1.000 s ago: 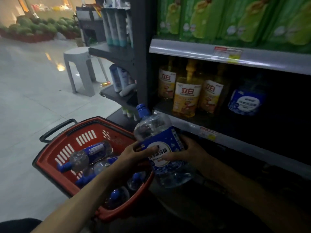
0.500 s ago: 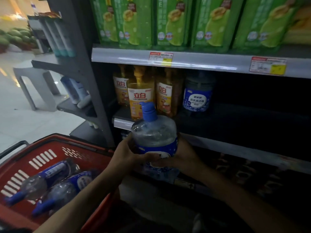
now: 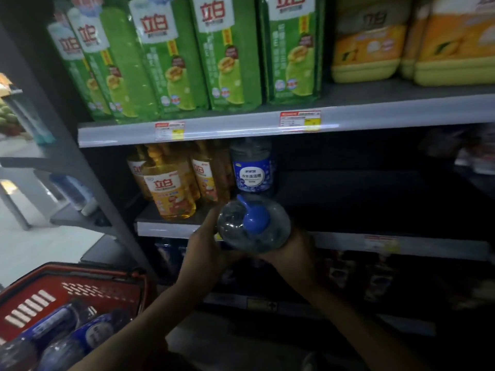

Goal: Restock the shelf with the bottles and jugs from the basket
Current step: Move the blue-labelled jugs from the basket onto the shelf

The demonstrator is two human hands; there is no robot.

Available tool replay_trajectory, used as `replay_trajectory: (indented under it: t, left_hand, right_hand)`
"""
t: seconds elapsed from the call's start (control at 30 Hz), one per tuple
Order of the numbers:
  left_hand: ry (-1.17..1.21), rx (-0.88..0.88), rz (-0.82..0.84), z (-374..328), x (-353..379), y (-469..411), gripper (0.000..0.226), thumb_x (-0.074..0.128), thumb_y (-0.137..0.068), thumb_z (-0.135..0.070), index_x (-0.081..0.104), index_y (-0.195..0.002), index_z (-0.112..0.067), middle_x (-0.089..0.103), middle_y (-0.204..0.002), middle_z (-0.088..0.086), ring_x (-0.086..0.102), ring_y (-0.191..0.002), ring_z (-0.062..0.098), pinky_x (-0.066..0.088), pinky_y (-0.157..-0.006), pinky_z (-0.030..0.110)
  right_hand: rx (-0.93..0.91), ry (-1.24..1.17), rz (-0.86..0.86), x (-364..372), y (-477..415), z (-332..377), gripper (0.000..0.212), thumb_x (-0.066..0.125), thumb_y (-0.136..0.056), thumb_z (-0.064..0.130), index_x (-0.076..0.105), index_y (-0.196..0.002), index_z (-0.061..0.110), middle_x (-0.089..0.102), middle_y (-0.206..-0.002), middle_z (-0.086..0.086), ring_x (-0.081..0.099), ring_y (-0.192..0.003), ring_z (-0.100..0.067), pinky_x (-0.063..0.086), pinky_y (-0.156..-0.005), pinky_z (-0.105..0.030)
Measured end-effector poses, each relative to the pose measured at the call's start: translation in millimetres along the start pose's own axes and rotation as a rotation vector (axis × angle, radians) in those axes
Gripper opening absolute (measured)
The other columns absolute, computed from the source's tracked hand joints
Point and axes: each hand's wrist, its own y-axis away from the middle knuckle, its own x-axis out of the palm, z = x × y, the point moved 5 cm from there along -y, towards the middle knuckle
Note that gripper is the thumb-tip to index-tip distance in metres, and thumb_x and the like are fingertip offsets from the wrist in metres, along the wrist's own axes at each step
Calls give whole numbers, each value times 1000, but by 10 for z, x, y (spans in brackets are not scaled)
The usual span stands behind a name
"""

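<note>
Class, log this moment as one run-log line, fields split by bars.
left hand, right hand: grip blue-capped jug | jug: at middle shelf edge | shelf: matching jug stands | basket: holds bottles

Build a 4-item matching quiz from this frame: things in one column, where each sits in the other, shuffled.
Things
1. blue-capped jug
2. blue-label jug
3. green packs
4. red basket

Places
A. on the upper shelf
B. lower left, with bottles lying in it
C. gripped between the left hand and right hand, in front of the middle shelf edge
D. standing on the middle shelf, right of the yellow bottles

Pairs: 1-C, 2-D, 3-A, 4-B
</note>
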Motion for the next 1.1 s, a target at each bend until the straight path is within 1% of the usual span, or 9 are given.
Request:
replay_trajectory:
  t: [0.1, 0.17, 0.3, 0.4, 0.53, 0.63, 0.8, 0.9, 1.1]
  left_hand:
    - [29, 69, -2, -73, 265, -213, 77, 96, -67, -17, 54, -126, -41, 68, -117, -29, 66, -108, -5, 52, -83, 12]
    - [62, 110, -2, -73, 445, -384, 80, 97, -67, -20, 55, -133, -37, 67, -128, -17, 64, -118, 3, 56, -94, 27]
    - [155, 133, 17, 114, 827, -794, 82, 96, -66, -30, 57, -138, -27, 63, -135, -2, 62, -125, 20, 55, -100, 50]
    - [166, 116, 49, 289, 1098, -1060, 96, 98, -57, -46, 53, -141, -33, 61, -139, 1, 60, -128, 27, 53, -101, 55]
    - [223, 156, 63, 391, 1348, -1333, 99, 97, -51, -47, 55, -138, -33, 61, -137, 0, 61, -127, 21, 54, -102, 51]
    - [258, 155, 91, 474, 1475, -1485, 99, 99, -56, -35, 53, -143, -27, 62, -138, -5, 60, -129, 15, 53, -106, 44]
    - [416, -14, 3, 605, 1644, -1539, 70, 94, -70, -9, 60, -131, -11, 72, -123, -1, 69, -113, 9, 57, -94, 30]
    - [497, -76, -51, 627, 1751, -1542, 51, 87, -81, -14, 65, -125, -27, 75, -114, -13, 70, -106, 1, 54, -86, 18]
    - [557, -183, -66, 769, 1941, -1620, 58, 79, -90, -36, 59, -144, -29, 72, -128, -12, 66, -118, 1, 54, -105, 35]
  right_hand:
    - [110, -73, -173, -225, -67, -200, 43, 90, -70, 37, 73, -107, 21, 74, -103, 18, 70, -98, 2, 59, -83, -30]
    - [231, -127, -166, -279, -194, -406, 40, 91, -73, 17, 72, -109, 19, 75, -102, 11, 71, -98, -6, 59, -85, -37]
    - [370, -135, -235, -488, -450, -670, 77, 91, -44, 53, 72, -113, 25, 76, -105, 10, 71, -100, -7, 61, -87, -38]
    - [365, -94, -259, -644, -607, -805, 93, 90, -35, 54, 69, -120, 22, 75, -108, 8, 71, -103, -9, 61, -88, -37]
    - [327, -114, -266, -755, -783, -1006, 91, 100, -43, 38, 66, -124, 15, 76, -110, 3, 72, -105, -14, 60, -91, -45]
    - [338, -115, -275, -792, -901, -1098, 81, 102, -51, 23, 67, -123, 14, 77, -108, 4, 72, -102, -11, 61, -89, -37]
    - [348, -168, -370, -786, -1079, -1168, 88, 98, -52, 30, 61, -132, 22, 74, -115, 5, 71, -103, -8, 61, -87, -29]
    - [367, -166, -375, -757, -1178, -1216, 80, 94, -62, 22, 57, -133, 29, 73, -116, 7, 71, -102, -9, 62, -88, -39]
    - [360, -45, -358, -716, -1304, -1365, 72, 92, -62, 21, 59, -122, 42, 73, -111, 15, 71, -99, -7, 61, -86, -43]
